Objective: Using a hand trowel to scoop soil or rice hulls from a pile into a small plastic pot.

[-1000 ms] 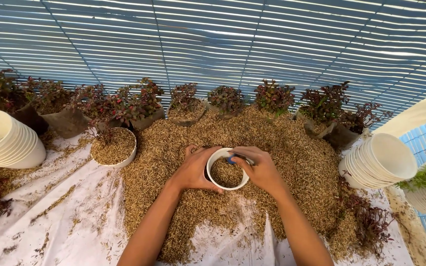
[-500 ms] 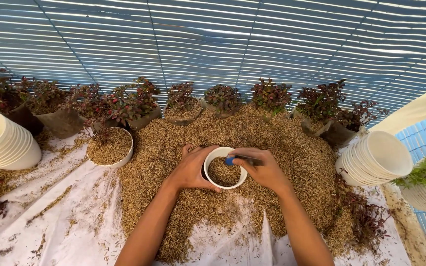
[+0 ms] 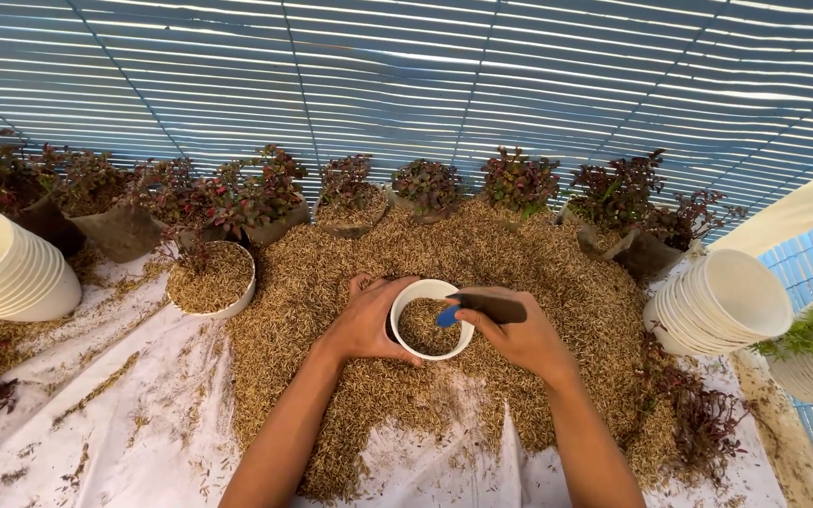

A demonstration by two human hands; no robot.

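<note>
The right hand [image 3: 519,341] has swung its little dark blue-tipped scoop [image 3: 482,309] over the white pot [image 3: 430,318] mid-husk-pile [image 3: 444,263], left hand [image 3: 369,325] still clamped on the rim, so filling's underway.

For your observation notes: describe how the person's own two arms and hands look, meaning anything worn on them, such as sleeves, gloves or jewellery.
Both forearms are bare as far as the picture shows: no sleeves reach into view. The left hand and the right hand wear no gloves. No watch, bracelet or ring shows on either wrist or on the fingers in view.
</note>
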